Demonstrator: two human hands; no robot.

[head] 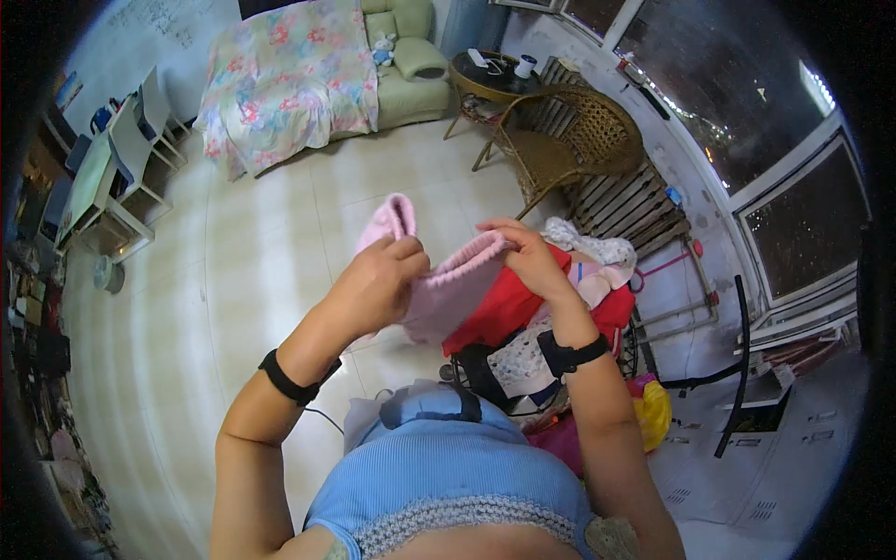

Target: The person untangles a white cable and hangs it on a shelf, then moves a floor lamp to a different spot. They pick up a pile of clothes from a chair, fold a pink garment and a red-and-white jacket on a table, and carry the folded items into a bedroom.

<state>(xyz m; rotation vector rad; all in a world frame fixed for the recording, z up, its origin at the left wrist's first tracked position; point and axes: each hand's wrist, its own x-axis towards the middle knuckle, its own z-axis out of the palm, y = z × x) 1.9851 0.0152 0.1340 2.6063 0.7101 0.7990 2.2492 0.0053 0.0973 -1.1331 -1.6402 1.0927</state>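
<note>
A pink garment [448, 297] with a gathered elastic band hangs in the air in front of my body. My left hand [392, 280] grips it beside one end of the band, and a folded pink part [388, 220] sticks up past my fingers. At the band's other end, my right hand [521, 255] pinches the edge between thumb and fingers. Just beyond and below that hand lies a heap of clothes, with a red garment [490, 308], a white patterned cloth [521, 360] and a spotted white cloth [588, 238].
A wicker armchair [581, 133] stands by a radiator [630, 206] under the windows. Beside it is a round table [490, 77]. A sofa [413, 91] with a floral cover [287, 84] is at the back. Chairs [133, 154] flank a table [87, 189] at left. White metal cabinets [756, 469] are at right.
</note>
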